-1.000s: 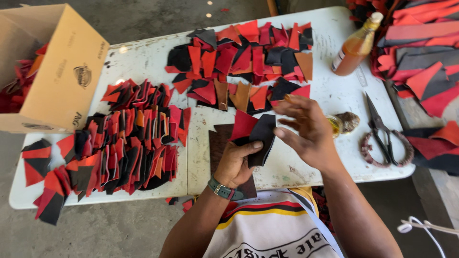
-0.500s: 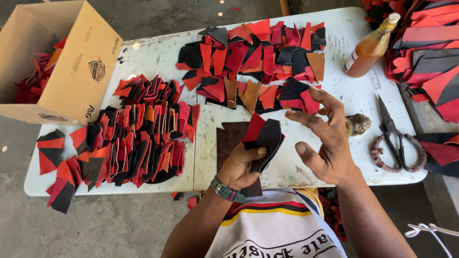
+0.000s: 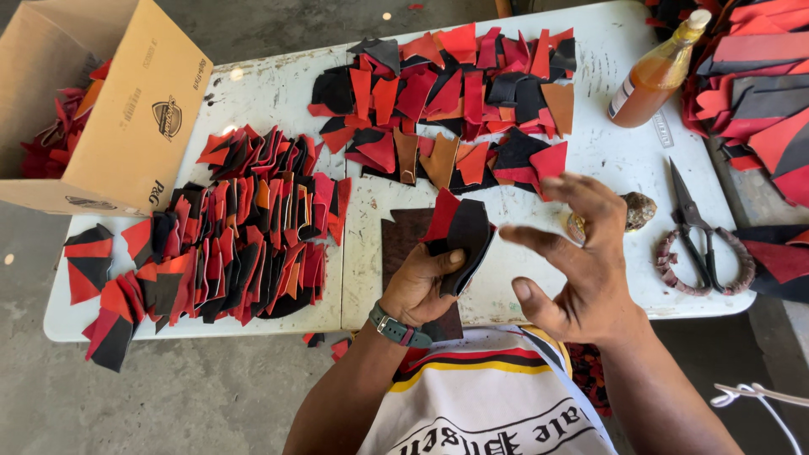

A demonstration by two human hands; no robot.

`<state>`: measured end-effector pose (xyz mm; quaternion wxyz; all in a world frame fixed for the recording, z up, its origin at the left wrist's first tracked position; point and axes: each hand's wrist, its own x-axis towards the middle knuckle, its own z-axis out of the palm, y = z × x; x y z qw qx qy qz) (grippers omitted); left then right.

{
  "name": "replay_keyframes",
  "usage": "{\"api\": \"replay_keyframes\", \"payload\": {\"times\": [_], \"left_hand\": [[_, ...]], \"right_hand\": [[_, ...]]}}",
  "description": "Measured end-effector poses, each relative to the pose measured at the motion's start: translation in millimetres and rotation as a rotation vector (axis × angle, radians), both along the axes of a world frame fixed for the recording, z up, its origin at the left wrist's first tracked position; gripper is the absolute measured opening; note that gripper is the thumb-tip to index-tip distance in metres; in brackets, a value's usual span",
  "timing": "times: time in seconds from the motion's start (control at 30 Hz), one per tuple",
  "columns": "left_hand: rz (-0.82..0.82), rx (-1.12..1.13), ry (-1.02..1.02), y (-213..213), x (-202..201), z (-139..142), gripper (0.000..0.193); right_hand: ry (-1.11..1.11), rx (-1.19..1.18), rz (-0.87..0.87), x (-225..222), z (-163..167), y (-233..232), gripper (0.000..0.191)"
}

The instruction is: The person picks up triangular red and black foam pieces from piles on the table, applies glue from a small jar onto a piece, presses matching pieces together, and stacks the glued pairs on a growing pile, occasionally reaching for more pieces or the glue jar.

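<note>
Left hand (image 3: 419, 282) at lower centre pinches a folded black-and-red piece (image 3: 459, 234), thumb clamped on top. Right hand (image 3: 581, 261) hovers just beside it, fingers spread apart, holding nothing. Bare white table (image 3: 522, 278) shows beneath them. Loose cut pieces (image 3: 447, 101) crowd the upper centre; scissors (image 3: 691, 223) sit near the right edge.

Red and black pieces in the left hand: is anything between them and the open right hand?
Nothing visible. The right hand is open, fingers spread, just right of the red and black pieces pinched in the left hand. Only bare white table shows in the gap between them.
</note>
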<state>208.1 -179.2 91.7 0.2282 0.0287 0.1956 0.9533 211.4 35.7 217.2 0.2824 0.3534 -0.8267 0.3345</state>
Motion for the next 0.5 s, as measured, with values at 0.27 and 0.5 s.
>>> {"api": "replay_keyframes", "payload": {"times": [0.27, 0.5], "left_hand": [[0.027, -0.011, 0.028, -1, -5, -8, 0.026], [0.009, 0.062, 0.043, 0, -7, -7, 0.028]], "right_hand": [[-0.120, -0.102, 0.129, 10, -8, 1, 0.042], [-0.026, 0.019, -0.102, 8, -12, -3, 0.053]]}}
